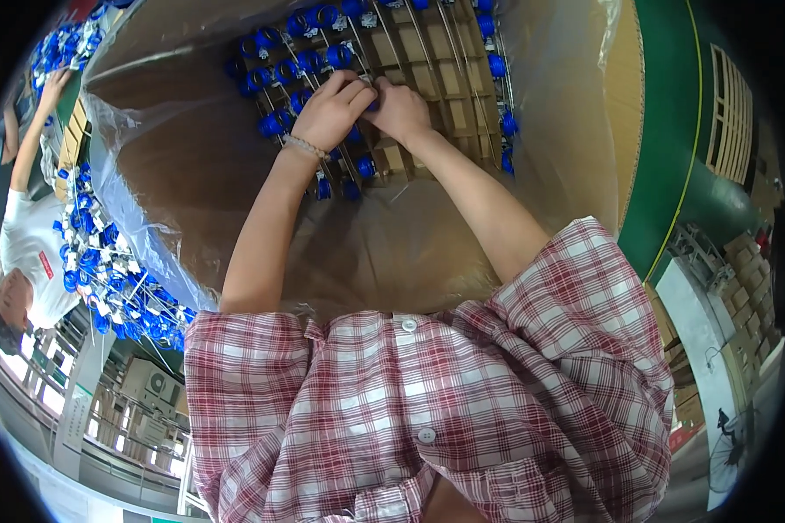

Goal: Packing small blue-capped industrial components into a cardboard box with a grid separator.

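Head view, listed against the carton.

Carton (631,131), brown cardboard, one, open at the top; the person leans over its near side, arms inside.

Plastic liner (135,196), clear, creased, one; draped over the carton's walls, probably to keep dust and scuffs off the contents.

Co-worker (39,240), white top, one; left of the carton, an arm stretched forward.

Heap of blue parts (122,296), tangled; outside the carton, along its left side.

Divider grid (467,122), brown card; inside the carton, likely there to hold pieces apart.

Left hand (327,113) and right hand (401,109); inside the carton, above the grid. Fingers bent and drawn together, tips meeting, as if for fine work; whether they are clamped on a piece cannot be told.

Metal rods (452,35), slim, shiny; across the grid, roughly side by side, perhaps for tidy stacking.

Blue parts (338,57), bright, rounded, glossy, with white pieces attached; in rows inside the carton, mostly left of its middle, others along its right wall.
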{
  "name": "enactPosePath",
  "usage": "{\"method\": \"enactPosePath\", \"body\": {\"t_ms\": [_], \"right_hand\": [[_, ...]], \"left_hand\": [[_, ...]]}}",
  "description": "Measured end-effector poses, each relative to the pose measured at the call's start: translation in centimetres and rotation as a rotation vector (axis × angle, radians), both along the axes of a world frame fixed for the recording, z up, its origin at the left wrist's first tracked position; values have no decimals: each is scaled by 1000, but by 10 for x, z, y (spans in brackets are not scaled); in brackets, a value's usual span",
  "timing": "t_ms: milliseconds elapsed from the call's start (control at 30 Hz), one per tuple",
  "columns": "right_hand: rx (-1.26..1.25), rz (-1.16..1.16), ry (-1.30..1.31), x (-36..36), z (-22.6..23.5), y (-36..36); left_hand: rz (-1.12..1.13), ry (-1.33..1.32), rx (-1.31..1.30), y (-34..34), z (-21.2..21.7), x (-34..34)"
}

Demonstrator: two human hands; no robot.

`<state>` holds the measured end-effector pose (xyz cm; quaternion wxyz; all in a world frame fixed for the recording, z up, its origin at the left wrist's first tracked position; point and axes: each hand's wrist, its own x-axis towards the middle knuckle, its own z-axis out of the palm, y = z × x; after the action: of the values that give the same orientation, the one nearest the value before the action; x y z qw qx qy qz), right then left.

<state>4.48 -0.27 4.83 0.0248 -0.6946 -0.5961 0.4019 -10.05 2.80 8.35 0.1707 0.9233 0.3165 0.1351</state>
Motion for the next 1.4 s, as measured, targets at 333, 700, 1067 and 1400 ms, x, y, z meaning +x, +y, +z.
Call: {"method": "enactPosePath", "body": {"t_ms": [333, 700, 1067, 1400], "right_hand": [[-15, -95, -94, -30, -50, -43], [124, -335, -226, 4, -71, -66], [135, -498, -267, 68, -92, -59], [-255, -31, -243, 89, -96, -30]], "left_hand": [[173, -100, -112, -19, -10, -32], [170, -210, -158, -52, 81, -41], [211, -253, -92, -70, 81, -19], [275, -226, -161, -70, 71, -20]]}}
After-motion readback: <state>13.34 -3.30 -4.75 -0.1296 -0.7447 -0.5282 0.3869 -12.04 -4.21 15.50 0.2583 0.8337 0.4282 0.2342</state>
